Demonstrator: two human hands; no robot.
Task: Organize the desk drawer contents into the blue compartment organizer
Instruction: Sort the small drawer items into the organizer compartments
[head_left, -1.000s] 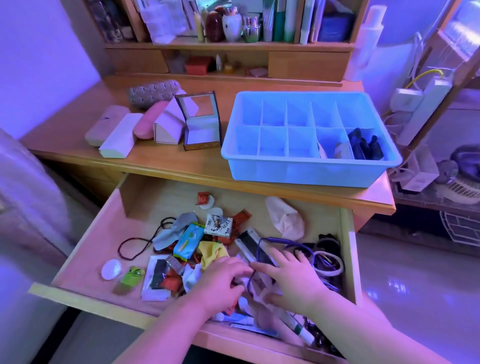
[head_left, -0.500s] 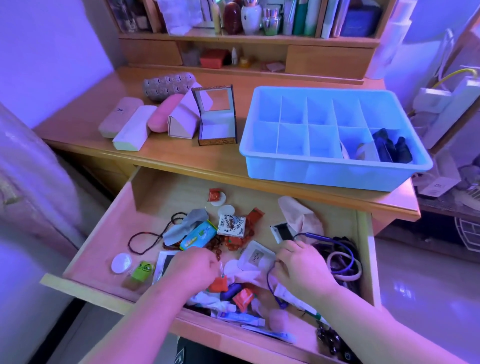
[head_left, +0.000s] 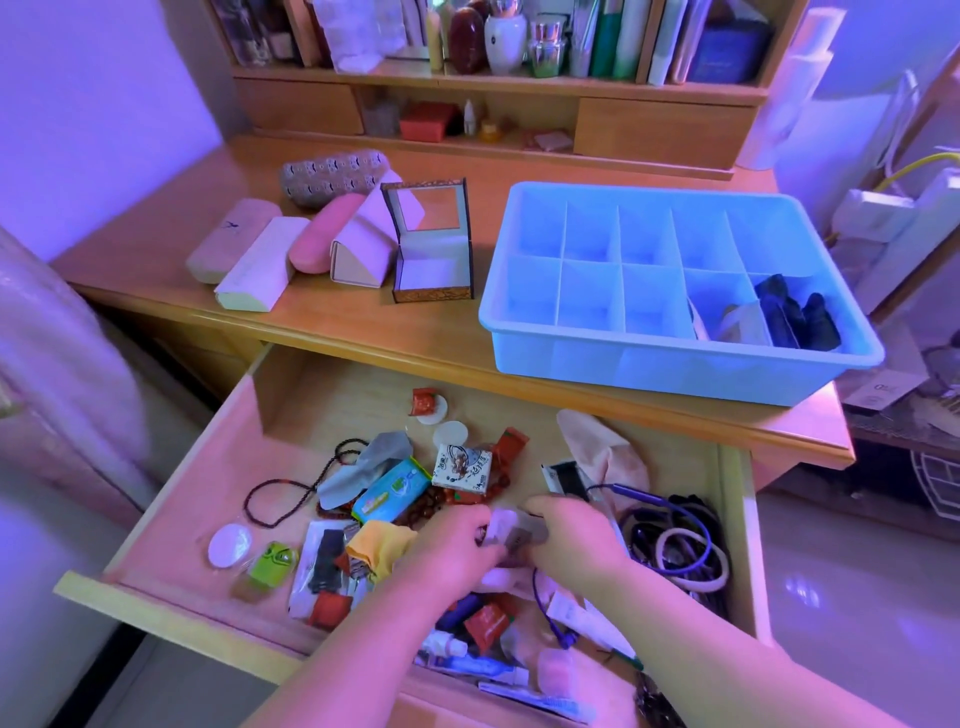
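- A white round disc (head_left: 230, 543) lies at the left end of the open wooden drawer (head_left: 171, 499), just beside a lime-green packet (head_left: 272, 562).
- A dark beaded cord (head_left: 291, 493) loops across the drawer floor, near a green-and-blue wipes pack (head_left: 392, 490) and a small white printed box (head_left: 462, 468).
- On the wooden desktop (head_left: 363, 332) above, several glasses cases (head_left: 260, 262) stand side by side, left of an open dark box with a glass lid (head_left: 434, 249).
- The left hand (head_left: 452, 551) reaches into the middle of the drawer, fingers curled round a small pale packet (head_left: 511, 530), with a yellow cloth (head_left: 382, 545) just left of it.
- The right hand (head_left: 576, 543) meets it, thumb and fingers pinching the same packet from the other side.
- A tangle of hair ties and purple cable (head_left: 680, 545) fills the drawer's right end.
- The blue plastic compartment organizer (head_left: 675, 364) sits on the desktop's right part; dark items (head_left: 795, 312) lie in its near right compartment, a pale item (head_left: 737, 322) in the one beside it.
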